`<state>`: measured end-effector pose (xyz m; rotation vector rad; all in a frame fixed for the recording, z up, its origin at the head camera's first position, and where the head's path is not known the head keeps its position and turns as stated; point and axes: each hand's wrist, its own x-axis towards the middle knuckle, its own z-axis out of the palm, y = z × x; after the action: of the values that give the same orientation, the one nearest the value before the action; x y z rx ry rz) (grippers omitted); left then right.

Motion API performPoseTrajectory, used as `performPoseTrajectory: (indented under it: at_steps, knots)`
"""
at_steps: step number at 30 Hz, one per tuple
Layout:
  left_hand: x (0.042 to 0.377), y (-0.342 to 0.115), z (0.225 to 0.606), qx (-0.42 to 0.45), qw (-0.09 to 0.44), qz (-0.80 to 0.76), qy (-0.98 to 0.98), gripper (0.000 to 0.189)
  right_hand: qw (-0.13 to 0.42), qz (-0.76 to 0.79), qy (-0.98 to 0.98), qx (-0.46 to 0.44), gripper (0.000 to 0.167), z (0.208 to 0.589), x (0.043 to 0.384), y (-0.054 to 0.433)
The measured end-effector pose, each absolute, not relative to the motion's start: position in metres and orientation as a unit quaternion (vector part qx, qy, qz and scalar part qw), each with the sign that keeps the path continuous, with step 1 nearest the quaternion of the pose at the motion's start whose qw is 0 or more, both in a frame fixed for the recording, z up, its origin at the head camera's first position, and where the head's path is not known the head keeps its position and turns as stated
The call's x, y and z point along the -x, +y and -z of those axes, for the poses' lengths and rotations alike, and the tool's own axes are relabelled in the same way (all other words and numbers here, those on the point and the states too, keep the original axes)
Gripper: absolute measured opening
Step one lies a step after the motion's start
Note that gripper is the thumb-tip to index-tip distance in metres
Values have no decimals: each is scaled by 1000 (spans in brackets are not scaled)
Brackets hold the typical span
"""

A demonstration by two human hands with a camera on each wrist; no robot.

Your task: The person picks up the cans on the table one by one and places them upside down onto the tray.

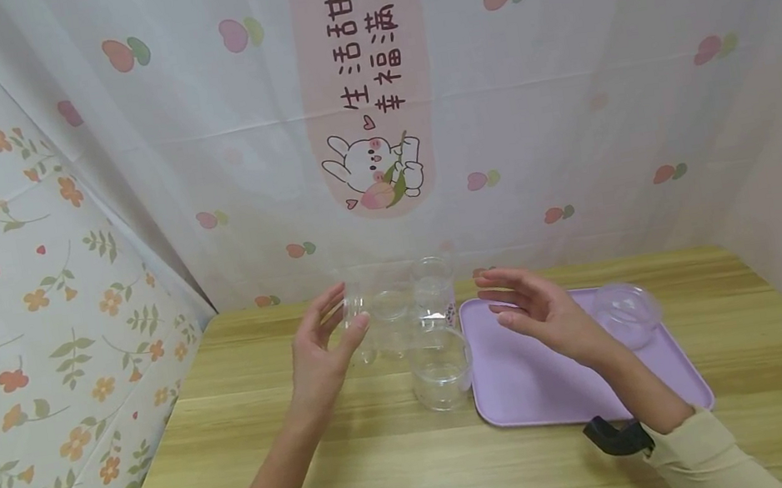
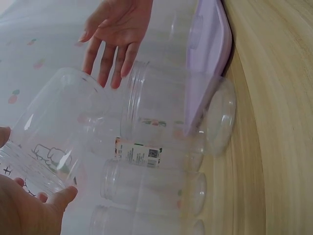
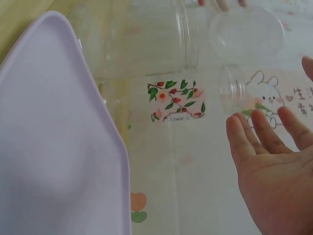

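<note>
Near the tabletop's [image 1: 238, 435] back edge, your left hand [image 1: 319, 351] grips a clear cup [image 2: 56, 122] pointing toward your loose, empty right hand [image 1: 542, 312].

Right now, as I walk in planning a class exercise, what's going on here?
A person's left hand grips a clear container. The right hand is empty. Clear jars stand on the wooden table left of the purple tray, one with a flowered label. A round clear tub is at the tray's right side.
</note>
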<state>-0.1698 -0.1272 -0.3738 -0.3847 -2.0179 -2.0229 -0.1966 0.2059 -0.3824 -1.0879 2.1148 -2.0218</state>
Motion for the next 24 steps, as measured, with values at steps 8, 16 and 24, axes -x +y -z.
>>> performPoseTrajectory:
  at_steps: [8,16,24]
  knots:
    - [169,-118,371,141,136,695,-692,56,-1,642,678,359,54,380,195,199]
    - [168,-112,371,144,142,703,-682,56,12,647,671,363,54,379,195,193]
    - [167,-108,370,145,135,707,-679,56,23,652,663,366,58,378,195,189]
